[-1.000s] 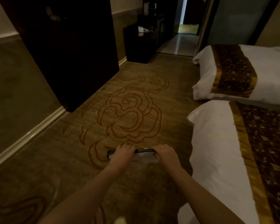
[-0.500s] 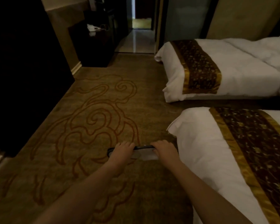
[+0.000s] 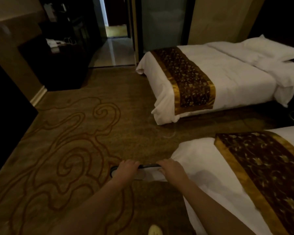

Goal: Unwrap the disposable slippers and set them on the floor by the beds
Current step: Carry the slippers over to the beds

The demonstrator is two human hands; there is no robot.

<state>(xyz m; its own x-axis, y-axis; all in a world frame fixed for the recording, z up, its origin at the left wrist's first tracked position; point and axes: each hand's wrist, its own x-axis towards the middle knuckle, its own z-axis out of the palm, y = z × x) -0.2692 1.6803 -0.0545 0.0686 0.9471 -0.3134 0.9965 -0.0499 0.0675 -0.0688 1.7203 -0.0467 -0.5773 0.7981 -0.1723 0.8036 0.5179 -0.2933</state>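
Observation:
I hold a flat pack of disposable slippers (image 3: 148,173), pale with a dark edge, out in front of me above the carpet. My left hand (image 3: 126,170) grips its left end and my right hand (image 3: 172,169) grips its right end, fingers curled over the top edge. The pack hangs level, just off the foot corner of the near bed (image 3: 210,167). A second bed (image 3: 227,78) stands farther off to the right. Whether the wrapper is still on the slippers cannot be told in the dim light.
Patterned brown carpet (image 3: 75,150) spreads to the left and ahead. A dark cabinet (image 3: 7,116) stands at the left, a dark desk (image 3: 61,65) with small items behind it. A doorway and tiled passage (image 3: 114,51) lie beyond. My shoe tip (image 3: 154,230) shows at the bottom.
My view has swung to the right, so both beds show more fully and the cabinet has slid out to the left. Both hands keep the same grip on the pack.

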